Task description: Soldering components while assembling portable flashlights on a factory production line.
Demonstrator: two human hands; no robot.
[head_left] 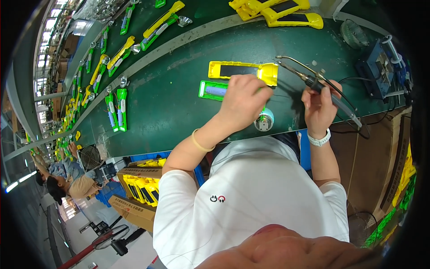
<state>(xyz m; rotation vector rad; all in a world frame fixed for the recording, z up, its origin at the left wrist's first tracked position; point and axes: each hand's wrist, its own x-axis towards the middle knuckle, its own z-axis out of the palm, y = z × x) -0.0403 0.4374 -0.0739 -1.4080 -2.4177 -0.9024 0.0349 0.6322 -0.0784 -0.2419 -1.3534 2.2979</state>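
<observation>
My right hand [320, 107] grips a soldering iron [311, 81] with a thin bent metal tube [298, 61] running alongside it. The iron's tip points left, toward a yellow flashlight shell half [215, 71] with a dark panel inside. My left hand [245, 101] is closed in a pinch over a green shell half [204, 88] that holds a blue cylindrical battery [216, 91]. What its fingertips hold is hidden. A round silver lamp head [264, 122] sits just below this hand, near the table's front edge.
Yellow shells [293, 20] lie at the far side. A blue metal stand [375, 69] and a glass-like cup [354, 33] are on the right. Green halves with batteries [121, 110] lie left; more line a belt. Boxes of yellow parts [141, 188] stand below left. Other people work far left.
</observation>
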